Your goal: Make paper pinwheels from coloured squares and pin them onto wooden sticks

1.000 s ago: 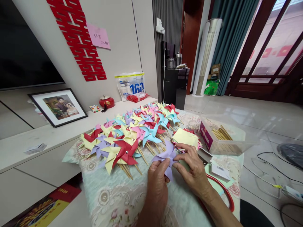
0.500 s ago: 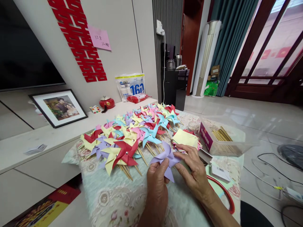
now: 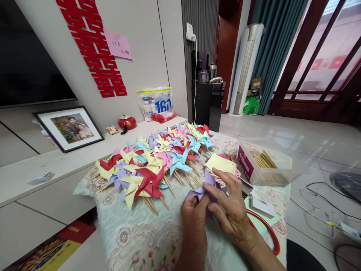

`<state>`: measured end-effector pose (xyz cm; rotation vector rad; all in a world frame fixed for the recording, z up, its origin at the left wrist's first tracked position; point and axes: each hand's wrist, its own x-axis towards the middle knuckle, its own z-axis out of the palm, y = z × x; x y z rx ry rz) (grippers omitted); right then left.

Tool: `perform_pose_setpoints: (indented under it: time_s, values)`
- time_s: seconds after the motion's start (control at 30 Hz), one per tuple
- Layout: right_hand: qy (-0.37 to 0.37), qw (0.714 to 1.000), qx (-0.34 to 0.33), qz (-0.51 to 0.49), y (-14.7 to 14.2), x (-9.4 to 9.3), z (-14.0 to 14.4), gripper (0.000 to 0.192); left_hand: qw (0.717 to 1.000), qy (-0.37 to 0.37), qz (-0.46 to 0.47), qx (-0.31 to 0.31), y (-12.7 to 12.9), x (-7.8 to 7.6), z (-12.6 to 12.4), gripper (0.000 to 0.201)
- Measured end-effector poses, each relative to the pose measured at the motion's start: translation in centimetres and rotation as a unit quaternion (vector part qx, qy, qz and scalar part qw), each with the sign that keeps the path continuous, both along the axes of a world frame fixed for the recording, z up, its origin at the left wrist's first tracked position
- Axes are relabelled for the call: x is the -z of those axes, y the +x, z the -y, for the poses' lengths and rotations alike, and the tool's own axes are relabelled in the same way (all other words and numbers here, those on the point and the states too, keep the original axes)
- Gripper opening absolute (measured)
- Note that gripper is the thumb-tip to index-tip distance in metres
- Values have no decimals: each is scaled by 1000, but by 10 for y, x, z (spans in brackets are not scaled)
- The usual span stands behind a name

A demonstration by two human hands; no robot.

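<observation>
Both hands, left hand (image 3: 194, 216), right hand (image 3: 231, 210), now covering purple pinwheel (image 3: 201, 190), tilted flatter

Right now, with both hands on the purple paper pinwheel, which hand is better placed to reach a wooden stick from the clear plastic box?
Probably the right hand. The clear plastic box of wooden sticks sits on its side, while the left hand pinches the purple paper pinwheel and could keep holding it.
</observation>
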<state>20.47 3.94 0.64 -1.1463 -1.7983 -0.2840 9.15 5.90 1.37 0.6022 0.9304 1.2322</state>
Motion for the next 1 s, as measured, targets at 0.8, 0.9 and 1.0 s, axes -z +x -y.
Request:
perform_pose_setpoints:
  time_s: [0.8,0.9,1.0]
  values:
    - [-283,888,-27,-362,-1,10,-10,27,982,40,183,-13,-15,7,-20,31]
    - [-332,884,-53,-325,-5,5,-10,31,982,50,180,-4,-15,5,-20,31]
    - [-356,878,-70,-311,-7,3,-11,37,983,54,174,0,-18,10,-23,31]
